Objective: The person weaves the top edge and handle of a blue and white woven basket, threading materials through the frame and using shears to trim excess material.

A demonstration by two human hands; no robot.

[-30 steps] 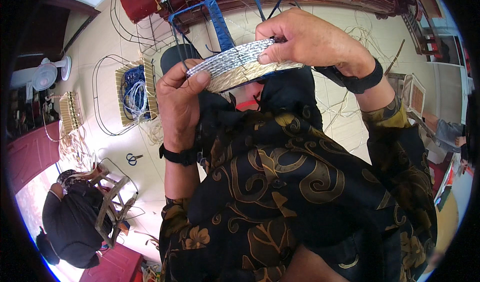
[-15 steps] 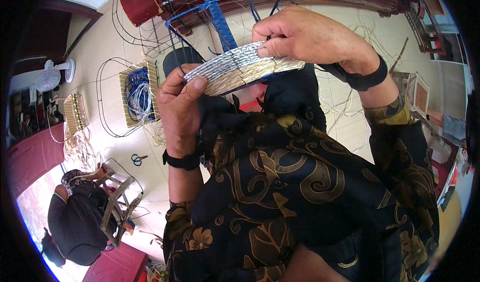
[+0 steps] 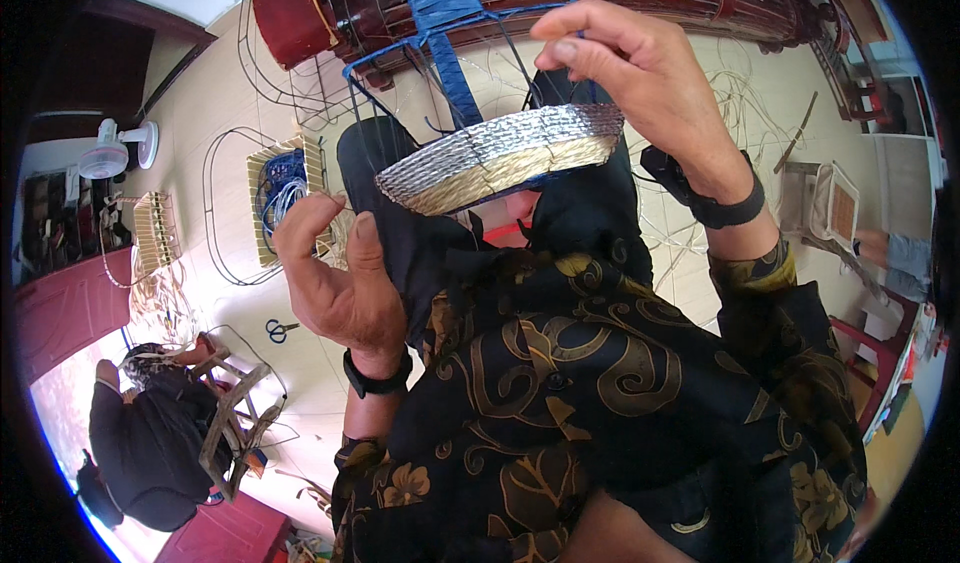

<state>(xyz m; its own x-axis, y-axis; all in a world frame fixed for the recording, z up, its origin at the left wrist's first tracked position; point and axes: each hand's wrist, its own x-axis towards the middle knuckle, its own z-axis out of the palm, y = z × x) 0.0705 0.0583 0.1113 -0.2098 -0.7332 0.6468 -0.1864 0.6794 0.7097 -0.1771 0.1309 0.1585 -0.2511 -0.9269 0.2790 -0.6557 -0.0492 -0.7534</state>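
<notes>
The right hand (image 3: 640, 73) is raised at upper centre, thumb and forefinger pinched together on a thin blue strand above the woven basket (image 3: 500, 158); the basket, silver over a straw-coloured band on a blue wire frame (image 3: 440, 23), hangs tilted between both hands. The left hand (image 3: 335, 283) sits just below its left end, fingers loosely curled and apart, clamped on nothing visible. On the floor at left lie a flat straw-coloured woven panel (image 3: 285, 198) with blue cord, and scissors (image 3: 278, 330); a seated person (image 3: 150, 443) works at lower left; a white fan (image 3: 115, 153) stands further left.
</notes>
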